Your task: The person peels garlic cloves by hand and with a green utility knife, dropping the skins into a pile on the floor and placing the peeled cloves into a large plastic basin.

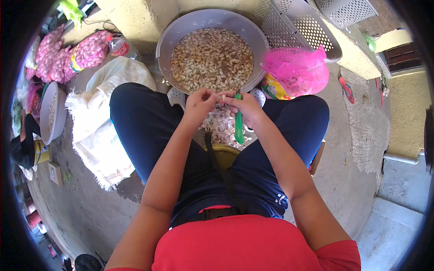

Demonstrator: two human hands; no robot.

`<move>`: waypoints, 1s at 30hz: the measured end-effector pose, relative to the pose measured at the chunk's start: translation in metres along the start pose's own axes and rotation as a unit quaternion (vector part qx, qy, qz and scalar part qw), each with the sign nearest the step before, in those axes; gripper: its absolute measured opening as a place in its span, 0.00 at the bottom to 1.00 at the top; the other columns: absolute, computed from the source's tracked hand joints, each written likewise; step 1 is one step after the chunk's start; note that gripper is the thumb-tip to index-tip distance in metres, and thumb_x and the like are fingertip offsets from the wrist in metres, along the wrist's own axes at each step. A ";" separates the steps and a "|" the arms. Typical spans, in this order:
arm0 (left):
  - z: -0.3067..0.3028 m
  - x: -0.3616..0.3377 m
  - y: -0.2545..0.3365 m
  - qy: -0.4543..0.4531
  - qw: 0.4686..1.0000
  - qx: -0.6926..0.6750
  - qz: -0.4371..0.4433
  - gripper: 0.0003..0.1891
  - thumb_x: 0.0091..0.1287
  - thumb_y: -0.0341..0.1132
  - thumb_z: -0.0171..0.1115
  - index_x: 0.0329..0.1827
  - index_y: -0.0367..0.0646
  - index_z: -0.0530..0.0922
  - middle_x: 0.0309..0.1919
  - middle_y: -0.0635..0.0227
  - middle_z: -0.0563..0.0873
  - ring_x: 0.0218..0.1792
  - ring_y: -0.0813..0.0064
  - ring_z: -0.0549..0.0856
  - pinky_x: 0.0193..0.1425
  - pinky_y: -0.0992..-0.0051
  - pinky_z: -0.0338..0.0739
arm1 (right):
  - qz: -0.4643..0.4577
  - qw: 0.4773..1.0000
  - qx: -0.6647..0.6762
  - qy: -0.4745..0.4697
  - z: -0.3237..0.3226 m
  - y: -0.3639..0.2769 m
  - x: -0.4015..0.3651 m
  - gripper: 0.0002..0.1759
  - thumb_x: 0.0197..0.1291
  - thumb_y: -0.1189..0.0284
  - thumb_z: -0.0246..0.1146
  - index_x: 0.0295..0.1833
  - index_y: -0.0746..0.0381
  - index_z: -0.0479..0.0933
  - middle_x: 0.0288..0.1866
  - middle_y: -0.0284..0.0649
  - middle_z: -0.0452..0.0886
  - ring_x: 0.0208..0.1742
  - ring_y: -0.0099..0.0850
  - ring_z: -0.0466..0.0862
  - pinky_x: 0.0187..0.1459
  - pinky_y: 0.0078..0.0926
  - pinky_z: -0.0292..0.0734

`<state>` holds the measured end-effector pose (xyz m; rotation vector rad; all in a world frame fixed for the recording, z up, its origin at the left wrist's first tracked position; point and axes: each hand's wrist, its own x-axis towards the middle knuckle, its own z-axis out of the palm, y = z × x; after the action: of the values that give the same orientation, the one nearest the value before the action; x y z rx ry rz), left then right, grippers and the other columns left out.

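Between my knees, my two hands meet at the fingertips just in front of a wide grey basin (162, 67). My right hand (247, 107) is closed round a small knife with a green handle (239, 126), which hangs down from the palm. At the fingertips, a pale garlic clove (223, 98) shows. My left hand (199, 106) is closed, its thumb and forefinger pinched at the clove's left side. Peeled garlic cloves (210, 56) in murky water fill the basin. Below my hands lies a heap of papery garlic skins (221, 126).
A pink plastic bag (300, 74) stands right of the basin, beside grey perforated crates (298, 27). On the left are a white woven sack (106, 122), pink net bags of garlic (90, 49), a plastic bottle (121, 47) and another basin (56, 117). A person's dark-clothed leg (25, 144) shows there.
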<state>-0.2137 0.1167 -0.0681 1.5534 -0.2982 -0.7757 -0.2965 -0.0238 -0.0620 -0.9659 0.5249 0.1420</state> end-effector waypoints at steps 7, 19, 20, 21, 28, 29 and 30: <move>-0.004 0.001 -0.001 0.038 0.999 -0.003 0.002 0.07 0.58 0.34 0.60 0.33 0.41 0.75 0.23 0.75 0.75 0.24 0.87 0.72 0.27 0.86 0.66 | 0.088 0.988 -0.128 0.010 -0.001 -0.001 -0.004 0.13 0.52 0.72 0.61 0.44 0.63 0.74 0.32 0.35 0.79 0.15 0.13 0.63 0.18 0.12 0.60; -0.004 0.008 -0.006 0.063 0.998 -0.008 0.019 0.07 0.53 0.33 0.64 0.29 0.40 0.77 0.19 0.78 0.74 0.20 0.88 0.68 0.23 0.85 0.61 | -0.263 0.951 0.112 0.118 -0.116 -0.198 0.023 0.15 0.51 0.82 0.49 0.47 0.71 0.68 0.31 0.39 0.74 0.18 0.14 0.65 0.19 0.08 0.63; -0.004 0.007 -0.004 0.048 0.998 -0.011 0.037 0.07 0.53 0.33 0.65 0.29 0.40 0.77 0.19 0.78 0.74 0.21 0.88 0.69 0.24 0.85 0.62 | -0.278 0.914 0.173 0.240 -0.117 -0.212 0.023 0.15 0.53 0.81 0.50 0.47 0.70 0.69 0.28 0.38 0.75 0.16 0.13 0.63 0.18 0.07 0.61; -0.003 0.008 -0.006 0.042 0.999 -0.009 0.030 0.07 0.53 0.33 0.64 0.29 0.40 0.77 0.19 0.78 0.74 0.21 0.88 0.69 0.25 0.85 0.63 | -0.237 0.937 0.117 0.230 -0.135 -0.209 0.031 0.12 0.53 0.79 0.50 0.45 0.69 0.70 0.31 0.40 0.76 0.16 0.15 0.64 0.18 0.10 0.63; 0.001 0.012 -0.016 0.028 0.992 0.116 0.048 0.06 0.50 0.30 0.63 0.27 0.37 0.75 0.20 0.74 0.75 0.24 0.85 0.72 0.28 0.83 0.67 | -0.052 0.992 -0.078 0.084 -0.093 -0.134 0.055 0.12 0.51 0.72 0.59 0.41 0.68 0.73 0.29 0.37 0.79 0.14 0.18 0.65 0.16 0.16 0.63; 0.003 0.013 -0.021 0.015 0.992 0.118 0.036 0.06 0.50 0.29 0.63 0.27 0.38 0.75 0.21 0.74 0.75 0.24 0.86 0.72 0.29 0.83 0.67 | -0.070 0.983 -0.146 0.084 -0.084 -0.130 0.062 0.14 0.50 0.71 0.59 0.41 0.68 0.74 0.29 0.36 0.79 0.14 0.18 0.65 0.16 0.16 0.64; 0.004 0.015 -0.029 0.002 0.992 0.121 0.026 0.06 0.51 0.29 0.63 0.27 0.39 0.74 0.22 0.75 0.75 0.25 0.86 0.72 0.29 0.84 0.67 | -0.088 0.970 -0.212 0.084 -0.078 -0.126 0.067 0.15 0.50 0.70 0.60 0.42 0.68 0.74 0.29 0.35 0.79 0.15 0.17 0.66 0.16 0.16 0.64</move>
<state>-0.2122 0.1086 -0.0997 1.7668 -0.4408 -0.7161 -0.2232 -0.1665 -0.0357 -1.4468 0.5734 0.0098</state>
